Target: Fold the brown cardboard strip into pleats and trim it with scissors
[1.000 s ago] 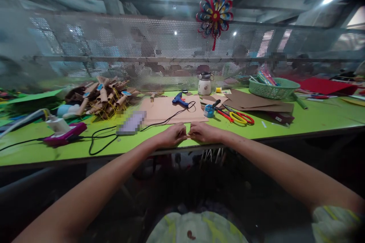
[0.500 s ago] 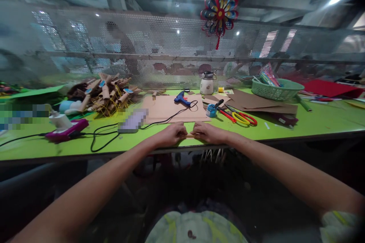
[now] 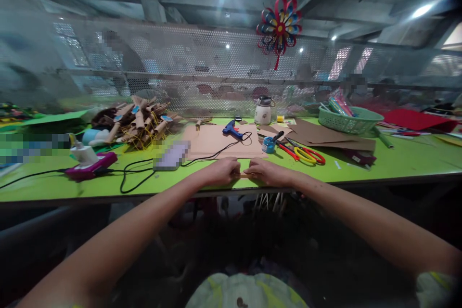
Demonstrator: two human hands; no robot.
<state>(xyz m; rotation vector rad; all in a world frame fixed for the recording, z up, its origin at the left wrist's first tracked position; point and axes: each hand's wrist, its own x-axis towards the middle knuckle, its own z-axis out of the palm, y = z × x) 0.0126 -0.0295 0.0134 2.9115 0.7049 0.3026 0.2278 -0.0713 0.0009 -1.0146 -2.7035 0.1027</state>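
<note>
My left hand (image 3: pixel 224 171) and my right hand (image 3: pixel 267 172) rest at the front edge of the green table (image 3: pixel 202 188), a small gap between them. Both are closed, fingers curled down on a narrow strip of brown paper (image 3: pixel 243 176) that shows in the gap. Its ends are hidden under my fingers, so I cannot tell if it is flat or rolled. Just beyond them lie brown paper sheets (image 3: pixel 205 142), with a blue glue gun (image 3: pixel 232 130) on top. A blue jar (image 3: pixel 268 144) stands to the right of the sheets.
Scissors (image 3: pixel 306 155) lie beyond my right hand, near brown card (image 3: pixel 325 135) and a green basket (image 3: pixel 348 119). A lidded bottle (image 3: pixel 263 111) stands behind. At left are a phone (image 3: pixel 172 156), a purple power strip (image 3: pixel 92 166), cables and a pile of paper rolls (image 3: pixel 139 122).
The view has tilted up a little, so the table sits slightly lower and further right. My hands stay together on the strip at the edge, with only slight finger movement.
</note>
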